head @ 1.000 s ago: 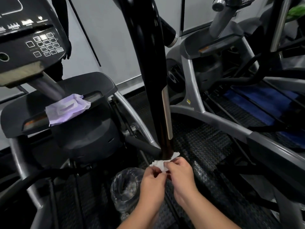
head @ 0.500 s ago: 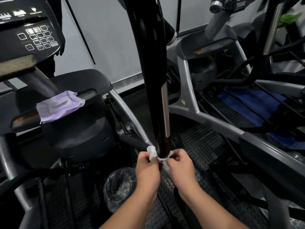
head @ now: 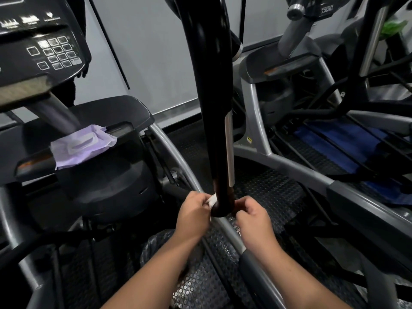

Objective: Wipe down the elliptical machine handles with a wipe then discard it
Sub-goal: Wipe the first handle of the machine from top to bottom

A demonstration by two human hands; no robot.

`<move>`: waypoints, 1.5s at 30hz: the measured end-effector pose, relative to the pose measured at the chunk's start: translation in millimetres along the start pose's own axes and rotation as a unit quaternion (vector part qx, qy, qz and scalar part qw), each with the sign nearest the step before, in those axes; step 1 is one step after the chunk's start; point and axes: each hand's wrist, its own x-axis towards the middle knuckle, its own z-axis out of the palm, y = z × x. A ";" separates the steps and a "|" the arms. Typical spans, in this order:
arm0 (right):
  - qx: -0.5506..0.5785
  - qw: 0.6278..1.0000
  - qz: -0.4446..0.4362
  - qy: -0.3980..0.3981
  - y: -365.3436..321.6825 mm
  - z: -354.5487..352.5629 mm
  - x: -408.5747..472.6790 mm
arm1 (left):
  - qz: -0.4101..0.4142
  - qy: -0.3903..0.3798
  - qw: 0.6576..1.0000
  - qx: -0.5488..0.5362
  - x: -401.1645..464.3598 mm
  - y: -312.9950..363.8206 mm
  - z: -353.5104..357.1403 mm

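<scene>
A thick black elliptical handle [head: 210,90] with a silver strip runs down the middle of the view to a rounded end. My left hand [head: 193,216] pinches a white wipe [head: 211,200] against the left side of that end. On the right side of the end, my right hand [head: 252,216] has its fingers curled, and the wipe is hidden behind the handle there, so I cannot tell whether the hand holds it.
A purple wipe packet [head: 80,148] lies on the machine's black shroud [head: 111,112] at left, below the console [head: 42,45]. A bin lined with a clear bag [head: 156,248] stands on the floor under my left forearm. A second elliptical [head: 312,121] stands at right.
Both hands carried the wipe from in front of the handle's end to either side of it. The wipe now goes behind the end, and only a small part shows at left.
</scene>
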 end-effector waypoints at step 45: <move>-0.144 0.986 -0.080 -0.024 -18.7 12.7 3.2 | 0.084 -0.061 0.993 0.050 50.9 -45.9 -19.7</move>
